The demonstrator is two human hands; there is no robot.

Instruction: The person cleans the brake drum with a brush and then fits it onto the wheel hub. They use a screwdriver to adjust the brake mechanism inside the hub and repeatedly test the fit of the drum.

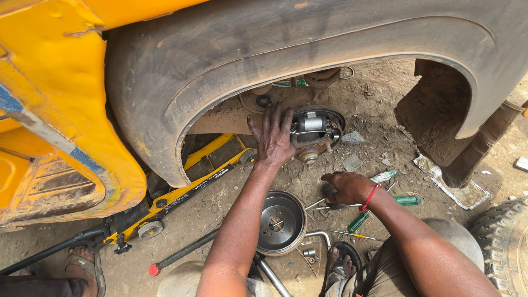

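Fingers [278, 118] of the left hand [273, 140] spread flat, touching the brake assembly [314, 132] just beside them.

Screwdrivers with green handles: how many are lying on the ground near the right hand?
2. One green-handled screwdriver lies just right of the right hand; the other green-handled screwdriver lies below the hand, slanted. More may be hidden under the hand or arm.

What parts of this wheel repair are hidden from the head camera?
- Left hand: its palm covers the left part of the brake assembly.
- Right hand: whatever it grips on the ground is hidden beneath it.
- Yellow jack: its front end disappears under the car body.
- Tyre: cut off by the right edge.
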